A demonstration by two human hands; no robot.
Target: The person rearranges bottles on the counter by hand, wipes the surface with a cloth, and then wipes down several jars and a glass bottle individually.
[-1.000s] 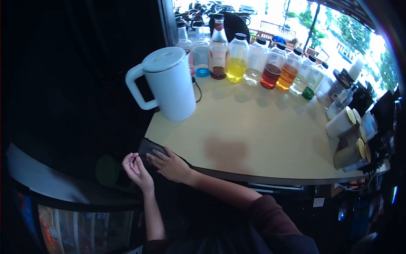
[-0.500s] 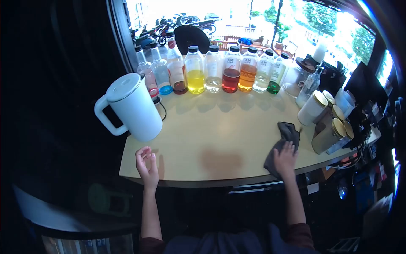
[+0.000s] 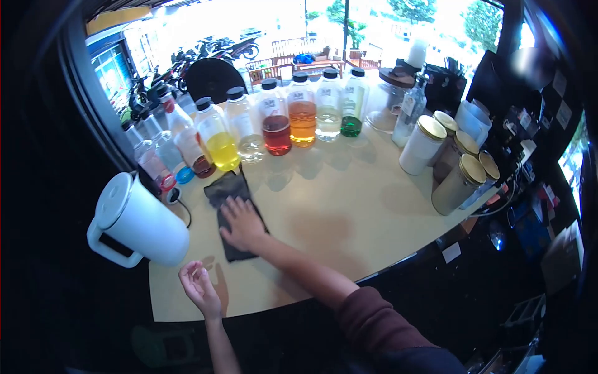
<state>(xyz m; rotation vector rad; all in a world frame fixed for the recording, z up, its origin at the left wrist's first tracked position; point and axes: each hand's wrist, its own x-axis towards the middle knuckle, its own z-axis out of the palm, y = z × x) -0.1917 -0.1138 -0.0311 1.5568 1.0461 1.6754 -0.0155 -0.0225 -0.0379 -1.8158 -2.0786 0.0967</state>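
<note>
My right hand (image 3: 243,223) lies spread on a dark cloth (image 3: 232,187) on the light wooden counter (image 3: 330,224), palm down. Just in front of the cloth stands a bottle of yellow liquid (image 3: 222,146). My left hand (image 3: 200,288) is raised near the counter's front left edge, palm turned up and fingers loosely curled, holding nothing. Beyond its fingertips is a white pitcher (image 3: 146,221) with its handle to the left.
Black-capped bottles line the back, including red (image 3: 276,128) and orange (image 3: 303,118) ones. Jars with gold lids (image 3: 423,146) stand at the right. A black cable (image 3: 185,212) lies beside the pitcher. Motorbikes and benches show outside.
My right hand and the cloth have moved from the counter's right side to its left, near the pitcher. The camera view has shifted and turned. My left hand stays near the pitcher.
</note>
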